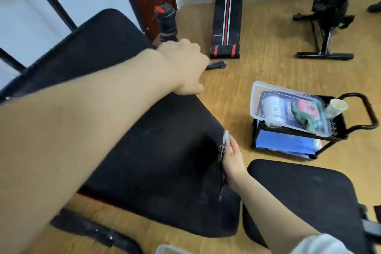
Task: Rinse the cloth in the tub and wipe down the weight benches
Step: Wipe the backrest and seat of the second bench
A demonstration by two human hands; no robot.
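Head-worn wide-angle view looks forward and down, close above the bench (160, 167).

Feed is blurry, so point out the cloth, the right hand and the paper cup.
cloth (226, 137): head view, its pale exposed tip.
right hand (232, 158): head view, back of the hand.
paper cup (335, 107): head view, its side wall.

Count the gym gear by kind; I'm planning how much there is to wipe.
Black pads: 3
Striped bench: 1
Bike: 1
Total: 5
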